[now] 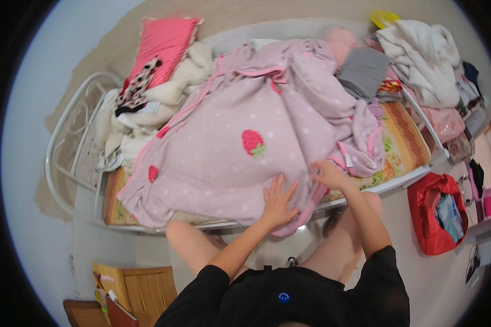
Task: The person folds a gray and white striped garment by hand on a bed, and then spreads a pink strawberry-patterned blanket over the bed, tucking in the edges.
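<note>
A pale pink fleece blanket (221,159) with white dots, strawberry motifs and bright pink edging is spread over a bed. Near its front edge my left hand (279,202) lies palm down on it, fingers spread. My right hand (329,175) is on the blanket further right, fingers apart and slightly blurred; nothing shows in its grasp. Beside that hand the right side of the blanket is bunched, with a small white tag (348,160) showing. A front corner droops over the bed edge between my knees. Behind my hands the cloth has loose folds.
The patterned mattress (405,139) shows at the right. A white metal bed frame (51,163) rises at the left, near a cream blanket (139,126) and a pink pillow (163,49). Grey folded cloth (364,69) sits at the back right. A red bag (423,220) stands on the floor, a wooden cabinet (147,292) lower left.
</note>
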The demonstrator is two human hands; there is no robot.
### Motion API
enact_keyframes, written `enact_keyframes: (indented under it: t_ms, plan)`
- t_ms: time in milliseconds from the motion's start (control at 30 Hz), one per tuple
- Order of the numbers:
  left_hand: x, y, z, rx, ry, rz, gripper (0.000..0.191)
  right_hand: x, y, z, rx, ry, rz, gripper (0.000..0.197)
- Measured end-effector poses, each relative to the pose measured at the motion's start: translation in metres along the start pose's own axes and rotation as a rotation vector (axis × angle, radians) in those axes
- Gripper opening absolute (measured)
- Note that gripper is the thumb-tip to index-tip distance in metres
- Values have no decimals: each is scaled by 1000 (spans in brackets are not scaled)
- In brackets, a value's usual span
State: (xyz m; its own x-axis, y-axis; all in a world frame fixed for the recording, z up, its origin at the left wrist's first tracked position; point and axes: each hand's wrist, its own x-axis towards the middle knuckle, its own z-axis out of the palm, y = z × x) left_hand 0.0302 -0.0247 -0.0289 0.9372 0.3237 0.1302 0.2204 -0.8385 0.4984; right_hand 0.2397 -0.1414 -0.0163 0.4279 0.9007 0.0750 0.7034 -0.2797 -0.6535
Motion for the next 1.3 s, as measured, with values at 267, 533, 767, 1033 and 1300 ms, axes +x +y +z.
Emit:
enact_keyframes:
  t_ms: [267,533,767,1033,1300]
  plan:
    - [13,6,64,283,-27,43,36,-6,98,-42,-522,375,575,34]
    - [6,-83,-102,154,1243,-448,33,-52,102,-107,367,1108,255,18]
    - [-87,-139,-125,-71,1689,-935,37,-60,98,-113,625,749,590,20]
    - [11,116,41,-87,304,14,94,-139,104,-133,1927,294,389,42]
    - [13,262,79,-783,-253,54,38,-271,73,-160,1725,499,-66,40]
